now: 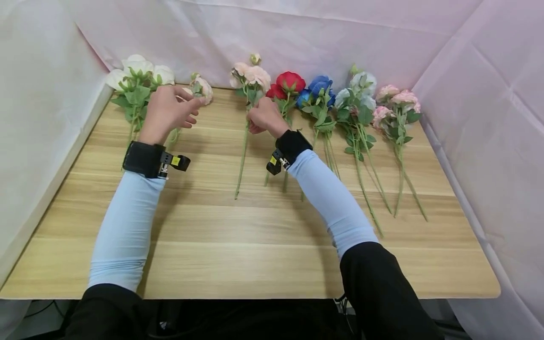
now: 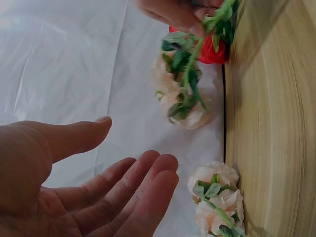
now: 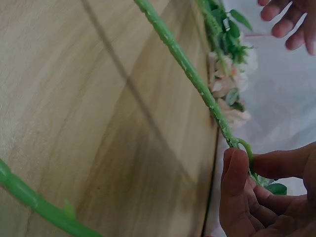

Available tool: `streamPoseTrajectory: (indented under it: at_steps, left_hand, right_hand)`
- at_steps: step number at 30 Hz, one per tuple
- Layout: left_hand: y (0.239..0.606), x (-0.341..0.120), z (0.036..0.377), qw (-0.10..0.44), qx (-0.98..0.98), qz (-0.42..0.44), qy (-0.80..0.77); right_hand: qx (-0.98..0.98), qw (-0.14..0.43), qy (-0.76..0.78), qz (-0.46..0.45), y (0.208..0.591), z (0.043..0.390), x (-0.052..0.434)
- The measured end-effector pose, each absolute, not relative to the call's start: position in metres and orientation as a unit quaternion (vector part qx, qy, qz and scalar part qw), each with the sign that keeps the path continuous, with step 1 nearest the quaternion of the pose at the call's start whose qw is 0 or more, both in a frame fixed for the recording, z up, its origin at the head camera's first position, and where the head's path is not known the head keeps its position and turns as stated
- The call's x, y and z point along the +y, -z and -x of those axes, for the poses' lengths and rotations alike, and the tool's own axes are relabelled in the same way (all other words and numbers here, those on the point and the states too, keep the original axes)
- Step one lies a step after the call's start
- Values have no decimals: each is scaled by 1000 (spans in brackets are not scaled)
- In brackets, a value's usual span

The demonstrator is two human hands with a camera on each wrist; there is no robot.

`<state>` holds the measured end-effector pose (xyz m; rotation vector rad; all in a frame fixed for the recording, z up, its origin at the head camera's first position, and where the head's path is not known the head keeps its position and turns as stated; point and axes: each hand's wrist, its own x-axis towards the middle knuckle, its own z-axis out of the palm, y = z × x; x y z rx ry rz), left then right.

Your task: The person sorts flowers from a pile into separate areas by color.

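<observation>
Wooden tabletop [image 1: 263, 245] is seen nearest, with both light-blue sleeves stretched over it. A peach artificial rose stem [image 1: 242, 151] is pinched by the right hand [image 1: 264, 118] just below its leaves, its lower end lying on the wood. The left hand [image 1: 166, 112] is held spread and relaxed, gripping nothing, just beside a small peach bloom [image 1: 202, 89]. Farther back, white roses [image 1: 138, 71], a red rose [image 1: 290, 81], blue roses [image 1: 319, 87] and pink roses [image 1: 397, 101] are laid in a row against the white cloth backdrop [image 1: 323, 33].

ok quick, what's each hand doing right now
Left hand: open, holding nothing.
Right hand: fingers pinch the peach flower's stem.
</observation>
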<state>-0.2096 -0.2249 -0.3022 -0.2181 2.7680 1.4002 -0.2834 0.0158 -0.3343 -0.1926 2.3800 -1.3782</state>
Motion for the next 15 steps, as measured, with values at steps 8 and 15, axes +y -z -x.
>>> streamPoseTrajectory:
  at_steps: [8, 15]
  left_hand:
    - [304, -230, 212, 11, 889, 68, -452]
    - [306, -231, 212, 16, 890, 71, -450]
  right_hand:
    - [899, 187, 390, 68, 355, 298, 11]
    - [926, 195, 311, 84, 359, 298, 6]
